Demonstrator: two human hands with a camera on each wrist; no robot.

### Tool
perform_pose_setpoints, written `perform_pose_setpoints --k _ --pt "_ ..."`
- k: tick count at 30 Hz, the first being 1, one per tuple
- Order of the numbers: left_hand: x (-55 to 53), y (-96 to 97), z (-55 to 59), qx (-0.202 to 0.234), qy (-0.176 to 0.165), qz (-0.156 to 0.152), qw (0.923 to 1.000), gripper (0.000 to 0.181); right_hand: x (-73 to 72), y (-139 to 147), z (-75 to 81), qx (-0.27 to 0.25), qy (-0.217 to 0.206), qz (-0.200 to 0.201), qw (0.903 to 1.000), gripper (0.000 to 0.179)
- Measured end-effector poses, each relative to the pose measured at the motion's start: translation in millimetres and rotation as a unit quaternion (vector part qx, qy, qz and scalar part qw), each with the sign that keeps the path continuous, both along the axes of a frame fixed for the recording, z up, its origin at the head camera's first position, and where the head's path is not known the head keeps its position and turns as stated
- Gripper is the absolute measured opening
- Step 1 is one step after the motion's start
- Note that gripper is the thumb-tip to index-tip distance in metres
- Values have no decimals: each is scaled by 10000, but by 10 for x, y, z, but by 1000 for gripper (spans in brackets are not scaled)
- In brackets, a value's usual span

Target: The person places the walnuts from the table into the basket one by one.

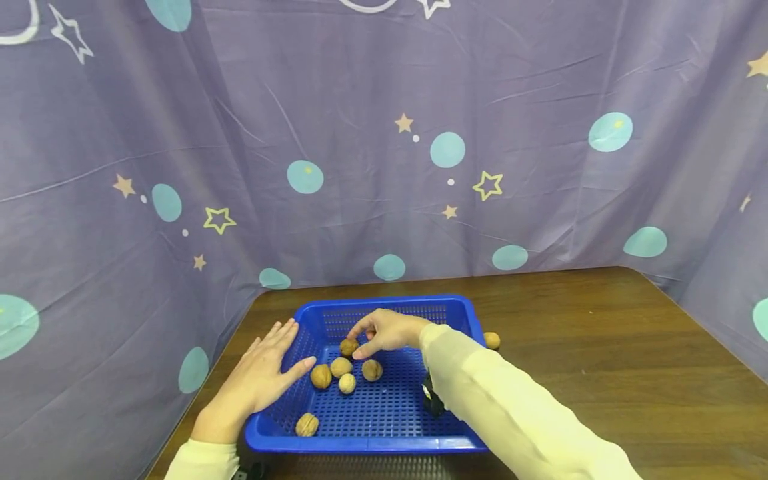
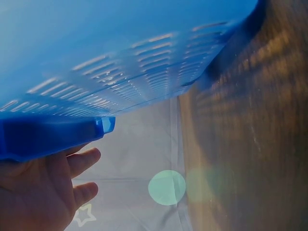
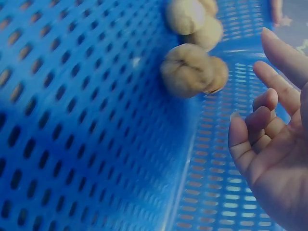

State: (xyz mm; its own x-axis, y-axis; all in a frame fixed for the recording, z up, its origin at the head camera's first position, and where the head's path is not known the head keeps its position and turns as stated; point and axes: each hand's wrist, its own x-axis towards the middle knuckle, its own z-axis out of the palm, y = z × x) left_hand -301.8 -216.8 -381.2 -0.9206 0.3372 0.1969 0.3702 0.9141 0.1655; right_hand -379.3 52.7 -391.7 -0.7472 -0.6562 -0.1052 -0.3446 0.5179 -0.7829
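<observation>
Several walnuts lie in a blue perforated plastic basket (image 1: 360, 445). My left hand (image 1: 259, 373) rests on the basket's left rim with straight, spread fingers, its thumb reaching inward. In the left wrist view, that hand (image 2: 41, 192) lies against the rim from outside. Over the basket's back left, my right hand (image 1: 389, 331) reaches down beside a dark walnut (image 1: 349, 347), its fingertips overlapping the nut. In the right wrist view, the fingers are loosely bent and apart from the clustered walnuts (image 3: 186, 70). A lone walnut (image 1: 307, 425) sits at the front left corner inside.
Outside the basket's right wall, another walnut (image 1: 492, 340) lies on the brown wooden table (image 1: 594, 333). A purple patterned curtain (image 1: 360, 220) hangs behind and at the sides. Part of a black device (image 1: 432, 397) shows beneath my right sleeve.
</observation>
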Motion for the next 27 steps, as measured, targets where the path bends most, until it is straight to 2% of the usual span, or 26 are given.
perform_pose_setpoints --k 5,9,13,17,19,22,27 --pt "-4 -1 -21 -37 -26 -1 10000 90 22 52 194 -611 28 34 9981 36" --pt "-5 -1 -14 -33 -20 13 10000 91 86 183 495 -1207 0 244 9924 35" --pt "-7 -2 1 -23 -4 15 10000 89 167 476 813 -1575 67 319 9870 36" --pt "-2 -8 2 -33 -23 31 10000 88 235 909 985 -1662 412 52 9852 36" --pt "-2 -10 1 -34 -18 31 10000 87 261 1145 993 -1625 580 -163 9849 36" --pt "-2 -10 -1 -25 -34 16 10000 86 298 1505 917 -1584 721 -473 9836 36" --pt "-4 2 -10 -5 -19 -9 10000 85 334 2086 596 -1779 634 -942 9775 36"
